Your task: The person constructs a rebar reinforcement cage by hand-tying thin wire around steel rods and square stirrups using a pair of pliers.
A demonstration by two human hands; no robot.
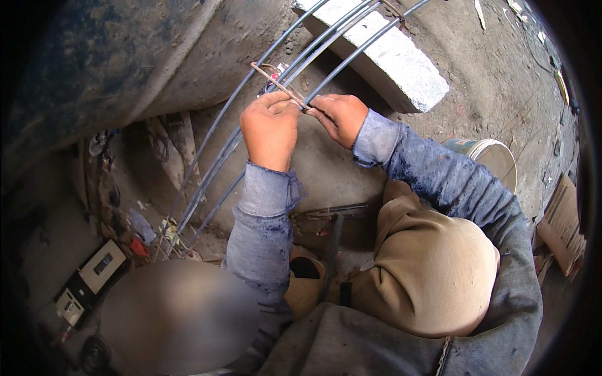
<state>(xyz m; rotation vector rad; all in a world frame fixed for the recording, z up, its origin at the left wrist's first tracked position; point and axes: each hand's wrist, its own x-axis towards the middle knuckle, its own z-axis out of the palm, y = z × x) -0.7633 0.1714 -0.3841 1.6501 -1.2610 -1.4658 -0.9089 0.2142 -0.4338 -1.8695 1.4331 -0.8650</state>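
Several long steel rebar rods (357,57) run side by side from the upper right down to the lower left. A thin rusty-brown stirrup (269,77) wraps around them as a bent frame. At its near corner my left hand (271,130) is closed, thumb and fingertips pinching the stirrup against the rods. From the right, my right hand (342,119) meets it at the same corner, fingers pressed together beside the nearest rod. Whatever lies between the right fingertips is too small to make out. Another stirrup (392,9) crosses the rods near the top edge.
Under the rods' upper part lies a pale concrete block (407,69). A large dark curved tank (119,56) fills the upper left. A bucket (463,146) stands beyond my right sleeve. Scraps and a beige-and-black box (100,266) lie lower left, cardboard (562,219) far right.
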